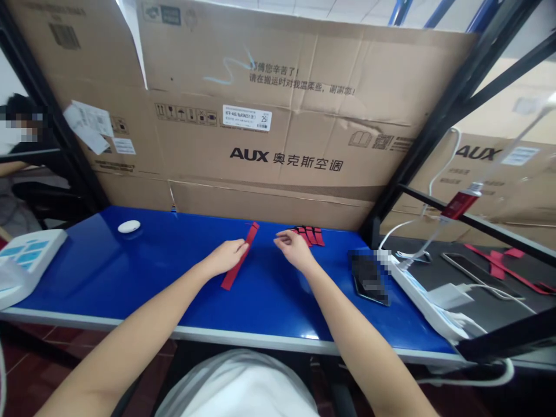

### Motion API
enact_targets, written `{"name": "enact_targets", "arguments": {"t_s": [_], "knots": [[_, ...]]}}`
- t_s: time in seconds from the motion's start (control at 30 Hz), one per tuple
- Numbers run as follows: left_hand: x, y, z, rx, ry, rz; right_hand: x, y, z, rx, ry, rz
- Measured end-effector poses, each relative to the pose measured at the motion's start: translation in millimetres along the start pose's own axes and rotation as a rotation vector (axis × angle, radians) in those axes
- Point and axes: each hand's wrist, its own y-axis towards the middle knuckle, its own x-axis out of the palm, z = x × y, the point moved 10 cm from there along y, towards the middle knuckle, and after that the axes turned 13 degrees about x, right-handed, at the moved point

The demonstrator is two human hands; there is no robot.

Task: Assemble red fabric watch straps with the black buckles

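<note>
My left hand (229,255) pinches a flat red fabric strip (233,274) near its middle. The strip slants over the blue table, its far end tipped up to the right. To the right, my right hand (293,246) is empty, with its fingers bent a little and held apart, pointing left toward the strip. Just behind that hand lie several red strips with black bands (316,236), partly covered by the fingers.
The blue table (174,289) ends at a cardboard wall (195,150). A white oval object (129,226) lies at the back left, a white and blue device (32,260) at the left edge. On the right are a black phone (371,278) and a power strip (428,301). Someone sits far left.
</note>
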Motion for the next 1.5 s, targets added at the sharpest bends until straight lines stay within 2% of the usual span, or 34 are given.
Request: {"name": "enact_targets", "arguments": {"t_s": [0.03,0.07,0.1,0.17,0.27,0.37,0.47,0.57,0.63,0.7,0.8,0.87,0.93,1.0,1.1,1.2,1.27,1.4,1.5], "knots": [[-6.6,-2.2,-13.2,-0.063,0.119,-0.009,-14.1,0.4,-1.6,-0.041,-0.203,0.129],[-13.2,-5.4,-27.2,-0.137,0.230,-0.023,-22.1,1.2,0.4,-0.042,-0.390,0.204],[-19.6,-9.2,-40.6,-0.211,0.320,-0.040,-25.1,2.0,4.4,-0.027,-0.548,0.233],[-32.1,-18.6,-64.5,-0.357,0.440,-0.059,-21.7,2.4,13.9,0.008,-0.762,0.209],[-45.0,-31.3,-86.8,-0.502,0.502,-0.059,-4.4,-4.0,15.2,-0.030,-0.844,0.137],[-48.4,-35.6,-91.2,-0.525,0.516,-0.052,15.5,-13.7,3.9,-0.129,-0.730,0.070],[-53.1,-35.9,-81.3,-0.518,0.589,0.005,27.3,-20.2,-10.7,-0.252,-0.547,-0.004],[-56.6,-27.2,-50.6,-0.381,0.708,0.127,17.1,-19.0,-22.5,-0.360,-0.481,0.058],[-41.3,-15.9,-26.3,-0.188,0.682,0.122,6.9,-12.7,-22.2,-0.372,-0.526,0.115],[-13.4,-7.8,-13.5,-0.055,0.559,0.018,1.8,-3.9,-15.7,-0.345,-0.612,0.128],[22.8,-6.1,-20.1,-0.074,0.420,-0.142,3.7,7.0,-3.6,-0.312,-0.721,0.097],[31.2,-7.1,-31.1,-0.128,0.409,-0.169,7.1,11.2,2.3,-0.299,-0.752,0.076],[28.3,-7.0,-40.2,-0.161,0.429,-0.146,10.7,11.8,4.2,-0.305,-0.759,0.063],[17.4,-5.9,-42.5,-0.168,0.482,-0.084,14.8,8.4,2.5,-0.323,-0.740,0.046],[2.7,-1.5,-19.0,-0.039,0.541,0.051,24.2,-1.8,-3.0,-0.346,-0.640,-0.009],[11.5,3.1,25.3,0.225,0.443,0.084,39.0,-13.8,-9.4,-0.366,-0.510,-0.096],[20.6,5.2,44.3,0.305,0.369,0.073,46.3,-18.6,-12.5,-0.368,-0.421,-0.141],[28.9,9.3,48.9,0.292,0.290,0.057,46.6,-16.2,-9.3,-0.305,-0.233,-0.228],[26.9,7.8,52.6,0.384,0.213,0.048,46.0,-14.1,-3.5,-0.235,-0.082,-0.389]]}}
